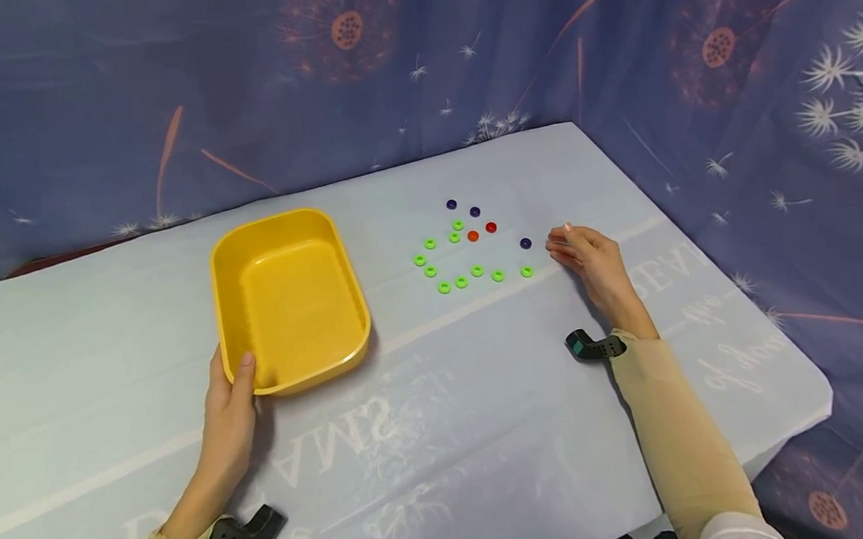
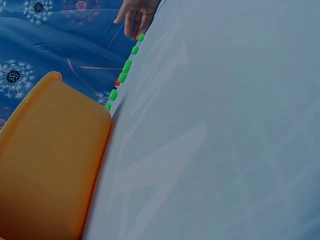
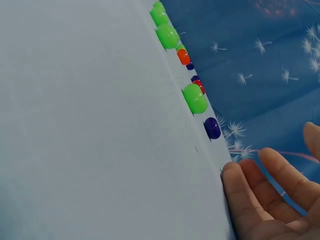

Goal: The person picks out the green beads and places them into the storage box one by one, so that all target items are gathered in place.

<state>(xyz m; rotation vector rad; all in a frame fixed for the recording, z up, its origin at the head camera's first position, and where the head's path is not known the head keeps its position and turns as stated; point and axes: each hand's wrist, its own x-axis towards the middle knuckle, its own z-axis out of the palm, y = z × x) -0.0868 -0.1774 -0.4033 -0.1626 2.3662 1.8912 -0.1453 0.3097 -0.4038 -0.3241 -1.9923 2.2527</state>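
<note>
My left hand (image 1: 229, 413) grips the near left corner of a yellow plastic basin (image 1: 291, 304), thumb over the rim and the other fingers hidden below the outer wall. Nothing lies inside the basin. My right hand (image 1: 591, 265) is held low at the table's right side, fingers loosely bent and holding nothing. Just left of its fingertips lies a dark blue bead (image 1: 526, 244), which also shows in the right wrist view as a rounded bead (image 3: 212, 128). Several bright green beads (image 1: 477, 271) lie scattered between the basin and this hand, with a red bead (image 1: 491, 227) and an orange bead (image 1: 473, 236).
Two more dark blue beads (image 1: 475, 212) lie at the back of the scatter. A pale printed cloth (image 1: 443, 436) covers the table. Behind and to the right hangs a blue curtain (image 1: 239, 91) with dandelion prints. Each wrist wears a black strap-like device (image 1: 595, 346).
</note>
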